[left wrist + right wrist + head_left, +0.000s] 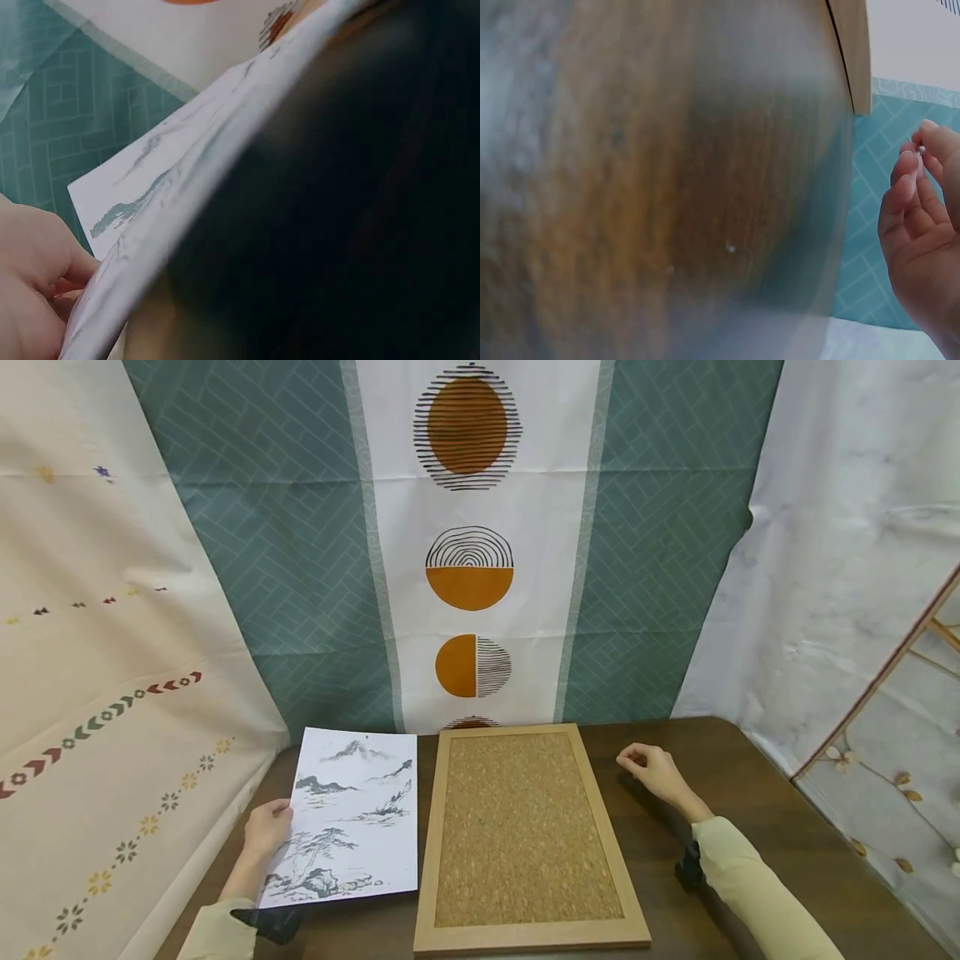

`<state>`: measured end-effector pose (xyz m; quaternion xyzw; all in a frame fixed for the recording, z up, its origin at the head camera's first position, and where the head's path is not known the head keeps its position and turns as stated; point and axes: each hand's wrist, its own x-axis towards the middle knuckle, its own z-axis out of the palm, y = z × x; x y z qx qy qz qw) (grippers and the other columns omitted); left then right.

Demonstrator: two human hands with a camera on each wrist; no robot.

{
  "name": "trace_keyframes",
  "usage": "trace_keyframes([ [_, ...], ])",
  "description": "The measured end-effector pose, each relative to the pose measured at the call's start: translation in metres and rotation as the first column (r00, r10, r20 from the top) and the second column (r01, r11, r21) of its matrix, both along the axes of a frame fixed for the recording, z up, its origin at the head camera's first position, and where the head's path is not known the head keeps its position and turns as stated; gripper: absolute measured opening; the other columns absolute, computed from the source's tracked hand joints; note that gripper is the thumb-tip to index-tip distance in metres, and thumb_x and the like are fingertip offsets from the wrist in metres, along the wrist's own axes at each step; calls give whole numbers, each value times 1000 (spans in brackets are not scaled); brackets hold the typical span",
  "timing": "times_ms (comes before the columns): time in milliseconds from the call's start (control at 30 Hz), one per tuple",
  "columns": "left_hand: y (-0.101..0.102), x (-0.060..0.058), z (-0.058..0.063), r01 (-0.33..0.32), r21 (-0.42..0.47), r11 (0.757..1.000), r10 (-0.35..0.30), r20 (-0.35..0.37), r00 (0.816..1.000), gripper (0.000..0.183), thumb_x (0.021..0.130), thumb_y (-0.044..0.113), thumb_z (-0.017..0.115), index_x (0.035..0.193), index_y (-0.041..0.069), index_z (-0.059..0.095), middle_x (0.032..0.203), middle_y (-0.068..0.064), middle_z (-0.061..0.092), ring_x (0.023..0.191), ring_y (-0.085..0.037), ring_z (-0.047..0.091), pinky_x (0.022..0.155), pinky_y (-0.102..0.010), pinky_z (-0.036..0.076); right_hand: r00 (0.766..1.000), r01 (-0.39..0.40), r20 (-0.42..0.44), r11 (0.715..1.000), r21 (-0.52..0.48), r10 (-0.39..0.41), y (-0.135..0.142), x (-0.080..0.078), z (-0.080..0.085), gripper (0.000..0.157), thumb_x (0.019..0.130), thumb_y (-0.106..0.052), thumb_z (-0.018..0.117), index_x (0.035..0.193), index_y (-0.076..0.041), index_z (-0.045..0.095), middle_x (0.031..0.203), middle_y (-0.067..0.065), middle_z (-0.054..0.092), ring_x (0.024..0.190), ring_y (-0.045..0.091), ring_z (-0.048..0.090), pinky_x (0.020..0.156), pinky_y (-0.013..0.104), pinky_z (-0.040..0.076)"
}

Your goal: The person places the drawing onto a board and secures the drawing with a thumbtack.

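In the head view my left hand (267,828) pinches the left edge of a white sheet of paper (352,818) printed with an ink landscape of mountains and trees. The sheet is raised at a tilt beside a wood-framed cork board (525,827), which lies on the table. In the left wrist view the paper (142,195) runs edge-on past the thumb. To the right of the board, over the table, my right hand (660,774) has its thumb and fingertips together. Between them the right wrist view shows a tiny pale pin (921,151), mostly hidden by the fingers.
The dark wooden table (720,777) ends at the back against a green and white patterned cloth (480,510). A cream cloth (112,735) hangs along the left side, and a marbled one (817,568) along the right.
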<state>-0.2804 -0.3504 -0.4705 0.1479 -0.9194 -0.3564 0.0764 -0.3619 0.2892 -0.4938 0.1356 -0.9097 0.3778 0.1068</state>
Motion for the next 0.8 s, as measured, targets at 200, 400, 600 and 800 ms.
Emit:
trace_keyframes([
  [200, 5, -3, -4, 12, 147, 989, -16, 27, 1000, 43, 94, 15, 36, 128, -10, 43, 129, -33, 44, 121, -47, 37, 101, -54, 31, 1000, 15, -10, 1000, 7, -15, -1, -1, 0, 24, 89, -30, 58, 96, -9, 66, 83, 10, 67, 63, 17, 57, 53, 25, 44],
  [400, 3, -4, -14, 18, 272, 962, -24, 20, 1000, 46, 96, 18, 34, 132, -12, 37, 132, -35, 38, 121, -45, 38, 100, -51, 33, 1000, 22, -5, 1000, 8, -22, 1, 0, 0, 22, 89, -31, 58, 94, -11, 66, 82, 10, 67, 62, 14, 56, 53, 25, 44],
  [600, 7, -3, -15, 22, 337, 941, -24, 1, 1000, 47, 96, 20, 37, 131, -12, 38, 121, -31, 50, 89, -18, 57, 71, -22, 46, 999, 32, 0, 999, 12, -32, 2, 1, 0, 22, 89, -29, 58, 95, -10, 66, 82, 10, 67, 61, 13, 56, 53, 25, 43],
  [800, 13, 1, -15, 25, 559, 829, -50, 29, 998, 49, 96, 17, 40, 134, -12, 32, 78, 5, 59, 65, -1, 56, 59, -20, 49, 999, 33, 6, 999, 13, -33, 1, 4, 0, 24, 89, -29, 58, 97, -8, 66, 82, 11, 67, 62, 13, 56, 53, 25, 43],
])
